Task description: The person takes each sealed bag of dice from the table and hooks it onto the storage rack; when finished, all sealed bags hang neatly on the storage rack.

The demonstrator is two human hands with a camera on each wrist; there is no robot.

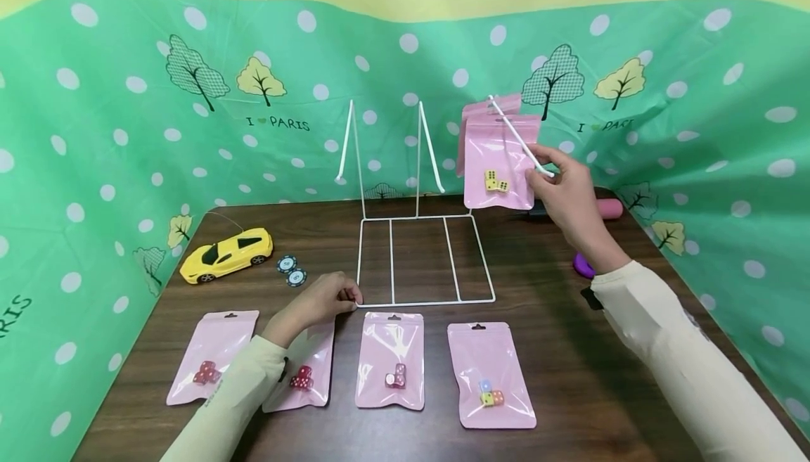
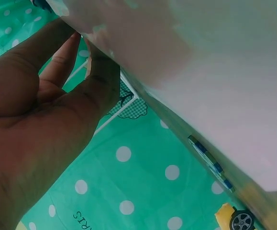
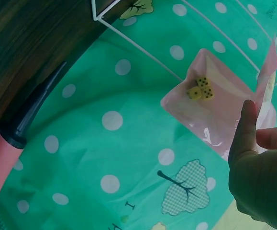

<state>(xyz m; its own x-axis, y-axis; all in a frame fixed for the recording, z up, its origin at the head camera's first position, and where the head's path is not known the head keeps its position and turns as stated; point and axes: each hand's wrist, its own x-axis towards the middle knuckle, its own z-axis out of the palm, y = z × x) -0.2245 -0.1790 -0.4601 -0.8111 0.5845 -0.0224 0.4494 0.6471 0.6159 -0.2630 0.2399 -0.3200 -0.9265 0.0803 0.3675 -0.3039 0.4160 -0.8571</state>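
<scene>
A white wire display rack (image 1: 425, 303) with upright hooks stands mid-table. At its front left corner, my left hand (image 1: 323, 300) pinches the base wire between thumb and fingers. My right hand (image 1: 566, 191) grips the right edge of a pink pouch (image 1: 500, 149) with yellow dice inside, at the right hook. Behind it hangs another pink pouch (image 1: 511, 105), largely covered in the head view. From the right wrist, that rear pouch (image 3: 219, 105) shows its own yellow dice, while the held one appears edge-on by the right fingers. A blurred pink pouch fills much of the left wrist view.
Several pink pouches with dice lie in front, including ones at left (image 1: 221, 339), centre (image 1: 390, 342) and right (image 1: 484, 356). A yellow toy car (image 1: 228, 254) and poker chips (image 1: 287, 264) sit left. A pink-handled tool (image 3: 4, 163) and a purple object (image 1: 583, 265) lie right.
</scene>
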